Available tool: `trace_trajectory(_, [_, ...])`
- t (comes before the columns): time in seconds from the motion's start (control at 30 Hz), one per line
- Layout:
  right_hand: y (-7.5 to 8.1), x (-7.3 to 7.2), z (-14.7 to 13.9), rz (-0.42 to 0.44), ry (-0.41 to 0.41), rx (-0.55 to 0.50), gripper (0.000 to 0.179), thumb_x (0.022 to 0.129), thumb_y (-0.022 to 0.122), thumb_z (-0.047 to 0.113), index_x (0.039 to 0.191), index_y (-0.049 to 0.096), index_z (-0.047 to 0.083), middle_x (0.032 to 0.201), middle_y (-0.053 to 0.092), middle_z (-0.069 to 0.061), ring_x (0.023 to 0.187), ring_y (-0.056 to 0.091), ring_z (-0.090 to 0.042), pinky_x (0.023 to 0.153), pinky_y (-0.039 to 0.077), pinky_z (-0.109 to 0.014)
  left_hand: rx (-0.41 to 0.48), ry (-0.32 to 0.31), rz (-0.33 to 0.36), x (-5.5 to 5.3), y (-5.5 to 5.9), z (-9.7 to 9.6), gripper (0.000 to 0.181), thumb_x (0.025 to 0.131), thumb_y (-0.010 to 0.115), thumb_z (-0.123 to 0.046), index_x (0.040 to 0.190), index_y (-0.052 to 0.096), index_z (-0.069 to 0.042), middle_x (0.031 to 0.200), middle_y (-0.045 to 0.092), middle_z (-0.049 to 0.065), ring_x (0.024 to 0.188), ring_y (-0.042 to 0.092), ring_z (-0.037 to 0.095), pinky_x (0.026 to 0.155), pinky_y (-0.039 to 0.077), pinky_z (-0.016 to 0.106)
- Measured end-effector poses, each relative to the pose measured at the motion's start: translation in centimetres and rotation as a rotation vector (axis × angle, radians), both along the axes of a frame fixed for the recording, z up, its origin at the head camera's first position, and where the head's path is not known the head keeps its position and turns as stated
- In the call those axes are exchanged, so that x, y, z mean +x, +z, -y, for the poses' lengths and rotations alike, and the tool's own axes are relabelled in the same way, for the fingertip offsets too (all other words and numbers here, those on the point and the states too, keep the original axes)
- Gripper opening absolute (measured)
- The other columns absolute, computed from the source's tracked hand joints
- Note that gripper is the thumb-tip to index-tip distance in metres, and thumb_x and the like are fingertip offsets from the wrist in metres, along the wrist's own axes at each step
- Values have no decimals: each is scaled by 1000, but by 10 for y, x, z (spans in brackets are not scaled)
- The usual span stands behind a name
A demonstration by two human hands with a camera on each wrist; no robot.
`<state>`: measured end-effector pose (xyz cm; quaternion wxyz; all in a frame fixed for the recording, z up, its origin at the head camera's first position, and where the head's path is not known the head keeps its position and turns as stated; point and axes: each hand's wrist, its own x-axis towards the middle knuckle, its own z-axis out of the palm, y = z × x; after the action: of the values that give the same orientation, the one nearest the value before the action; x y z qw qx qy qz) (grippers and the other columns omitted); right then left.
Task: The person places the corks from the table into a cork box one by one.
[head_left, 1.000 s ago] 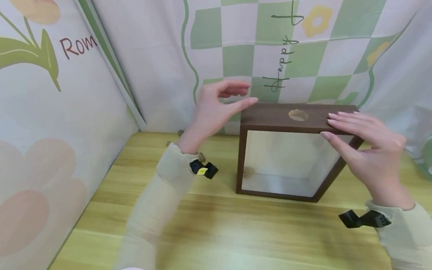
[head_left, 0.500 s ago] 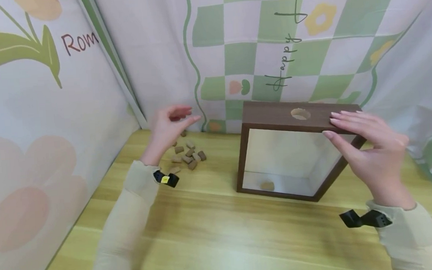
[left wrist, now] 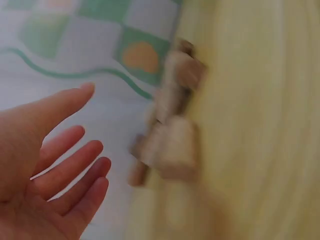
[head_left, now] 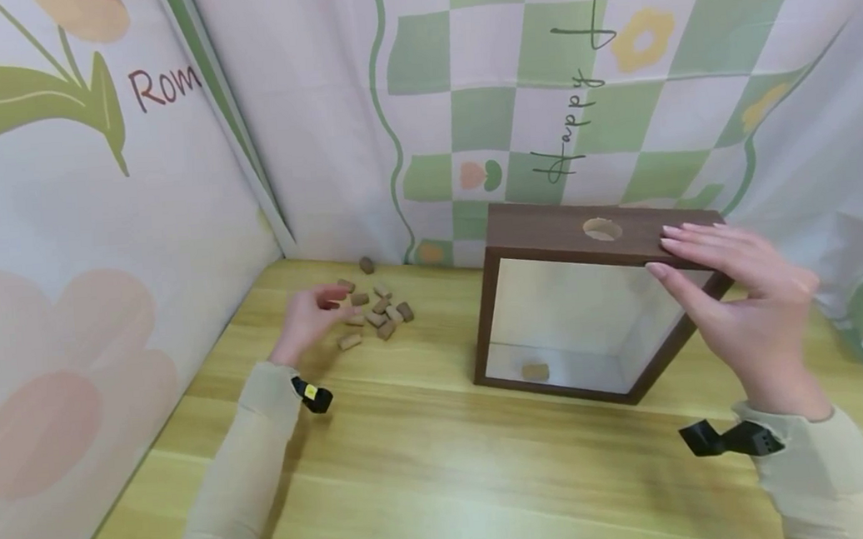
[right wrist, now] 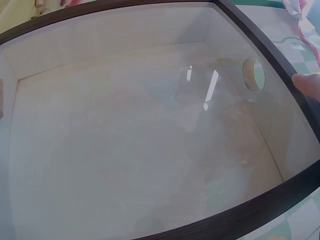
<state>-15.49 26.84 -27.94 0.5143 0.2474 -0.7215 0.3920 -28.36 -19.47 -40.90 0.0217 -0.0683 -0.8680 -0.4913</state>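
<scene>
Over the left end of the table, my left hand (head_left: 315, 318) reaches in beside a pile of small wine corks (head_left: 383, 310), its fingers loosely bent and apart. The left wrist view shows the hand (left wrist: 65, 155) spread with nothing in it, next to blurred corks (left wrist: 175, 145). My right hand (head_left: 752, 289) rests on a dark brown shadow box (head_left: 541, 224) standing upright, with straight fingers on its top and the thumb at the front edge. The box has a clear front and a round hole (head_left: 602, 229) in its top. Inside, one cork (head_left: 535, 372) lies on the bottom.
A light wood table (head_left: 445, 469) carries everything. Behind it hangs a green and white checked curtain (head_left: 481, 120), close to the back of the box. On the left stands a printed panel (head_left: 45, 230). Each wrist bears a small black camera (head_left: 729, 437).
My left hand has moved from above the box leftward and down to the cork pile. A cork now lies inside the box, where none showed before. The right hand has stayed in place.
</scene>
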Motion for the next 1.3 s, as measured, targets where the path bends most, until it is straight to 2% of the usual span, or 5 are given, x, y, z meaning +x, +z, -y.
trace_trajectory(0.17, [-2, 0, -1, 15, -7, 5, 27, 82, 87, 17, 95, 79, -5, 101, 74, -21, 106, 69, -13, 103, 48, -37, 41, -6, 84, -6, -25, 9, 51, 87, 83, -13, 132, 63, 1, 127, 65, 18, 113, 61, 32, 97, 52, 45])
trace_trajectory(0.3, [-3, -1, -1, 15, -11, 3, 27, 82, 87, 17, 95, 79, -5, 101, 74, -21, 106, 69, -14, 103, 48, -37, 3, -21, 63, -10, -35, 11, 46, 87, 81, -4, 129, 66, 2, 122, 68, 19, 110, 64, 33, 95, 54, 43])
trace_trajectory(0.4, [-4, -1, -2, 10, -10, -3, 28, 82, 87, 18, 95, 79, -5, 101, 74, -21, 106, 70, -14, 103, 48, -37, -91, -39, 16, -13, -37, 12, 42, 88, 80, -5, 128, 68, 2, 120, 70, 19, 109, 66, 33, 97, 52, 44])
trace_trajectory(0.57, [-5, -2, -3, 9, -17, -7, 29, 82, 88, 20, 95, 79, -5, 101, 74, -20, 106, 69, -13, 104, 48, -38, -162, -53, 20, -19, -37, 12, 37, 90, 80, -11, 125, 72, -4, 119, 71, 15, 111, 65, 31, 101, 48, 46])
trace_trajectory(1.3, [-2, -1, -2, 5, -20, 1, 28, 82, 88, 19, 95, 79, -5, 100, 74, -21, 106, 70, -13, 103, 48, -37, -49, -14, 39, -21, -44, 15, 32, 88, 81, -6, 119, 73, -1, 114, 72, 16, 105, 66, 30, 95, 52, 42])
